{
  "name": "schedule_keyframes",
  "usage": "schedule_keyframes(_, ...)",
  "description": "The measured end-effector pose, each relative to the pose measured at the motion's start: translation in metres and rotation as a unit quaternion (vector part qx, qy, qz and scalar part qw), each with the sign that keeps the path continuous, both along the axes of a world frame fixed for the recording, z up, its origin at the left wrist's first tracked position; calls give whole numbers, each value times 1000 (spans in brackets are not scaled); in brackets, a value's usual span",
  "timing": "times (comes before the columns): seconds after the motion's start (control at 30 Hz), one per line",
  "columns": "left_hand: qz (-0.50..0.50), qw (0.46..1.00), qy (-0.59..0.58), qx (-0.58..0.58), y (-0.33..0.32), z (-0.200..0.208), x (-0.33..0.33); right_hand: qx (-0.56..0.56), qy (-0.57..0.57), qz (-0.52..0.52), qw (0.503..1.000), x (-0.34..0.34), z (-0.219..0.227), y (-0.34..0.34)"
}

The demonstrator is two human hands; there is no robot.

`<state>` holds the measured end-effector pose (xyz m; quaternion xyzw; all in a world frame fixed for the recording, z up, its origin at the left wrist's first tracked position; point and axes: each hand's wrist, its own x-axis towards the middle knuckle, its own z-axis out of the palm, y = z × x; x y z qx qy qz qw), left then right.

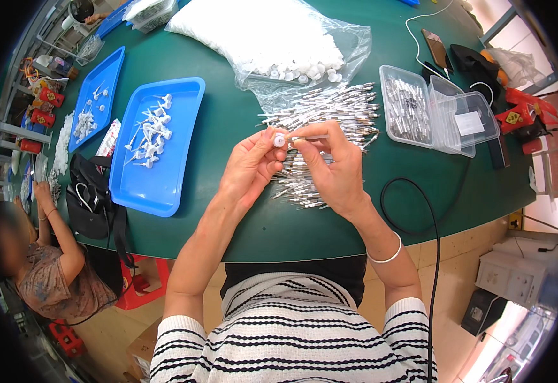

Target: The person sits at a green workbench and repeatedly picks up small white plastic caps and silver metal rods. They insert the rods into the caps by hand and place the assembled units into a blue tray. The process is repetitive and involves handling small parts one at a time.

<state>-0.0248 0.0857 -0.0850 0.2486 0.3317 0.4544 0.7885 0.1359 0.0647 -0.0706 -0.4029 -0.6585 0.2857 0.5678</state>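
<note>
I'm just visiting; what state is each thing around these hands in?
Left hand: closed on a white cap.
Right hand: pinching a thin rod.
Clear bag: open, white pieces at its mouth.
Rod pile: loose, heaped.
Clear box: uncovered, holding rods.
Nearer blue tray: partly filled with white-headed pieces.

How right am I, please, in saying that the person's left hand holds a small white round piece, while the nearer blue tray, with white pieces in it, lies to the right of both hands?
Only the side is wrong: the nearer blue tray lies to the left of both hands, as the head view shows.
</note>
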Motion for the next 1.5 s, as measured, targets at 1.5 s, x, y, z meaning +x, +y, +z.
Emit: schedule_keyframes(1.5, 2, 1000, -6, 28, 2, 11, -9, -44, 61, 31, 997, 9, 5, 3)
